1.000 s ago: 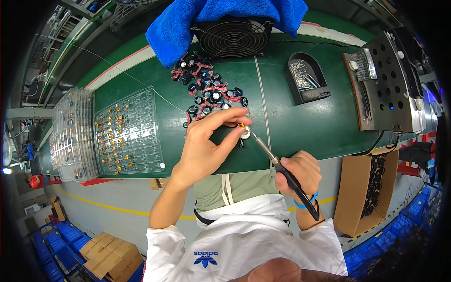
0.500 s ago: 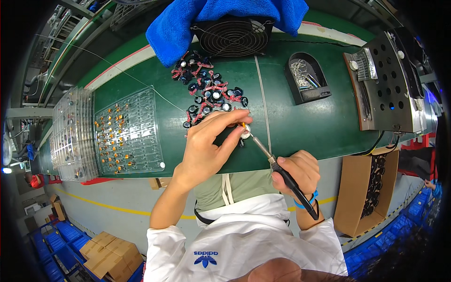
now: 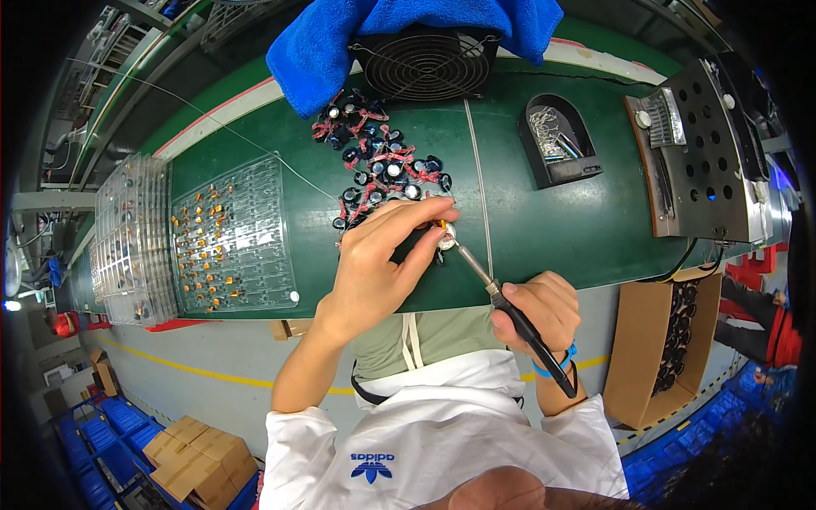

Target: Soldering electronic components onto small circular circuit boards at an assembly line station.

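Note:
In a pinch between thumb and fingertips, my left hand has a small orange part, partly hidden by the fingers. Just below it sits a small round silvery component. My right hand is closed around the black handle of a soldering iron, whose metal tip points up and left and reaches the component. Beyond my left hand lies a heap of small dark round parts with reddish leads. A thin wire runs from the upper left toward that hand.
A black fan with a blue towel stands at the back. Left are a clear tray of orange parts and stacked trays. Right are a black bin, a perforated metal box and a carton. Another person is far right.
My hands and the soldering iron hold almost the same position. At the far right edge, the other person has come further into view.

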`<state>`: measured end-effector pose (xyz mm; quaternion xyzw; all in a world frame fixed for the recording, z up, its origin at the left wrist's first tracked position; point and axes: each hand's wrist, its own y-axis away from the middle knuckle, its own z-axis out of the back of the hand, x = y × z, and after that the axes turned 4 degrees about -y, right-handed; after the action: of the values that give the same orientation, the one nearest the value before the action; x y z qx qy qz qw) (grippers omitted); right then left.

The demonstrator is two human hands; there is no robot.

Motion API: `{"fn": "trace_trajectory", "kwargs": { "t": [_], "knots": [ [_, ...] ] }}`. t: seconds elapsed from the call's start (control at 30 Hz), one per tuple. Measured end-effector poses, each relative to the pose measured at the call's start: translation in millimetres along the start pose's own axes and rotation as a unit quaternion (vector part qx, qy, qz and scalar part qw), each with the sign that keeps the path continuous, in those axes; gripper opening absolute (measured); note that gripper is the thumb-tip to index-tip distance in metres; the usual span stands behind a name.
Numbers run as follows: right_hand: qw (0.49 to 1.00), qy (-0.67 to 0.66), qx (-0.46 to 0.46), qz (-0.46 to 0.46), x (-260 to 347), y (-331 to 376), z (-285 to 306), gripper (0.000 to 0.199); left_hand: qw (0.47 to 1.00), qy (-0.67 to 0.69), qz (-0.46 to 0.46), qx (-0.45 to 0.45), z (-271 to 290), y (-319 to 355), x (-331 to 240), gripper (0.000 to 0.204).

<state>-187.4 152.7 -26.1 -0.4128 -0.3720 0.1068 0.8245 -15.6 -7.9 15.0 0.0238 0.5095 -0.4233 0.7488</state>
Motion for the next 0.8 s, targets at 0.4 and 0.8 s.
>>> {"fn": "trace_trajectory", "kwargs": {
  "t": [0.4, 0.8],
  "knots": [
    [1.0, -0.024, -0.013, -0.008, -4, 5, 5, 0.036, 1.0, 0.004, -0.001, 0.004, -2, -4, 1, 0.035],
    [0.963, -0.055, -0.126, -0.232, 14, 30, 0, 0.057, 0.995, 0.019, -0.096, -0.036, 13, 5, -12, 0.022]
  ]
}}
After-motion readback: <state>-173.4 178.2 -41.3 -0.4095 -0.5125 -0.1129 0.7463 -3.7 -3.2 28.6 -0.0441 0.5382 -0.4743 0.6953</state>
